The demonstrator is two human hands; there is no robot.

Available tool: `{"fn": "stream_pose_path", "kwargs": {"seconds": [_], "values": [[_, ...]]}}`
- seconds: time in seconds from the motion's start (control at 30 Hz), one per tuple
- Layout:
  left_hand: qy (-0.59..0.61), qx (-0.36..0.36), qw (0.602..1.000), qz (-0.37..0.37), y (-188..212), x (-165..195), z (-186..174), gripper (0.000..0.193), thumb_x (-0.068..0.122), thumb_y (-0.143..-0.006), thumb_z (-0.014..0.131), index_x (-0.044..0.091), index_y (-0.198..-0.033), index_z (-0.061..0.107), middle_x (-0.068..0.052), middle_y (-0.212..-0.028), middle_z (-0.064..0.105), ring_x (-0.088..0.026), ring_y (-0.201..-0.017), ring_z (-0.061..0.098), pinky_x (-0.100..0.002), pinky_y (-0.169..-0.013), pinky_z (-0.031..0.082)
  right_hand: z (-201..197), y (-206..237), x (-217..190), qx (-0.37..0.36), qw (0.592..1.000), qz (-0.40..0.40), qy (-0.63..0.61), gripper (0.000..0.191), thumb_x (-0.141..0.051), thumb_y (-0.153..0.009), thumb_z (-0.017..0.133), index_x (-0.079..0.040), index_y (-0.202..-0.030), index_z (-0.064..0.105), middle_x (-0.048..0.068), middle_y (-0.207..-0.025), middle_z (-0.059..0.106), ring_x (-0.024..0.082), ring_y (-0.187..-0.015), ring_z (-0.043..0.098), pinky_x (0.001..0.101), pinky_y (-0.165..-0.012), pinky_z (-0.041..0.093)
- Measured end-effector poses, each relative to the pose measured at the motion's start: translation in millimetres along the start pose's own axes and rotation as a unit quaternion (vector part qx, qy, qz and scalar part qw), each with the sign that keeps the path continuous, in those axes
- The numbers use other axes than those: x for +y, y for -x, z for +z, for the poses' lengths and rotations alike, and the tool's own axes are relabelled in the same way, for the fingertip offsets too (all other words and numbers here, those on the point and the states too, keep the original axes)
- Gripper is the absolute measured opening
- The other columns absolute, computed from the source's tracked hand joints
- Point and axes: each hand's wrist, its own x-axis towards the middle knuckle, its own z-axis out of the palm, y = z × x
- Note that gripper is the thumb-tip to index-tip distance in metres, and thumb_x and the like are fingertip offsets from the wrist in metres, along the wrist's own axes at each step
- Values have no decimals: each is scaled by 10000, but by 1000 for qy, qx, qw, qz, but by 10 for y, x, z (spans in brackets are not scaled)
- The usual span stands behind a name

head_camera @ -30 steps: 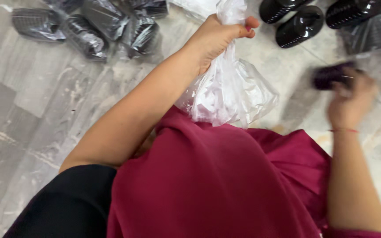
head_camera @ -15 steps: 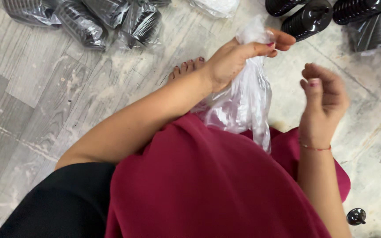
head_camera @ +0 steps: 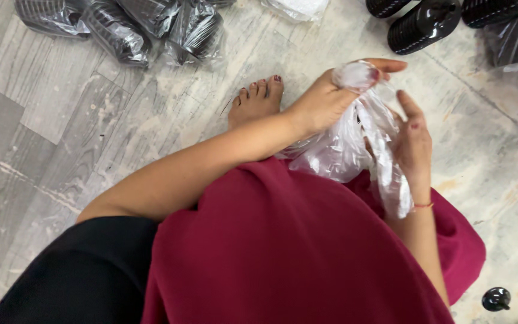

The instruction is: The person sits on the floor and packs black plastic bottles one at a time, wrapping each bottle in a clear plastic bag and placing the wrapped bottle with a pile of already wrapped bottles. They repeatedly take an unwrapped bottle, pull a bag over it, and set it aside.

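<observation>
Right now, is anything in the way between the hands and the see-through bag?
No. The left hand already pinches the top of the clear plastic bag, and the right hand touches its side. Nothing visible lies between them.

Floor (head_camera: pixel 79 120): grey wood-look planks, worn, with pale scuffs and dusty streaks; an orange-brown stain toward the right. Light even, soft, no hard shadows. Bagged stacks of dark ribbed containers (head_camera: pixel 121 27) along the top left (film glinting), loose black containers (head_camera: pixel 424 24) top right. No walls or furniture in view.
</observation>
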Motion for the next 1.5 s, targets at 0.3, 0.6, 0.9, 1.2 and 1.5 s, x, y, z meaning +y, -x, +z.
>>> {"fn": "stream_pose_path", "kwargs": {"seconds": [0.3,0.6,0.9,1.2,1.5], "values": [[10,52,998,-23,53,-40,46,246,68,-1058,639,-5,-1281,711,-106,-1278,749,-165,-1178,702,-317,-1086,565,-187,-45,82,-49,989,-137,-41,166,-56,-1073,715,-26,-1213,630,88,-1105,719,134,-1003,681,270,-975,562],[161,91,980,-72,73,-42,56,252,-29,-948,720,-92,-1190,695,-156,-1230,735,-190,-1102,725,-324,-1010,592,7,7,-33,8,990,-123,-74,84,-53,-1095,733,-20,-1132,667,89,-1074,724,145,-952,672,291,-930,567],[195,125,962,-145,109,71,-16,239,11,-878,804,-63,-1062,670,-138,-1108,783,-183,-1046,746,-317,-928,600,61,44,19,54,990,-70,-107,112,-93,-1018,720,-17,-1098,701,77,-1076,738,175,-1002,684,342,-989,557],[33,108,984,-137,97,51,14,343,269,-967,770,-8,-1168,796,-20,-932,657,-84,-816,563,-245,-736,463,-27,39,36,4,990,-106,-90,156,-183,-1127,699,-35,-1096,659,65,-1059,706,156,-991,652,316,-967,535],[343,-100,894,-271,287,61,-296,445,533,-990,702,114,-869,620,36,-791,580,-43,-571,455,-227,-536,382,-261,97,11,-121,963,-118,-207,349,-241,-1173,505,-34,-897,554,140,-935,668,243,-871,669,417,-932,553]]}}
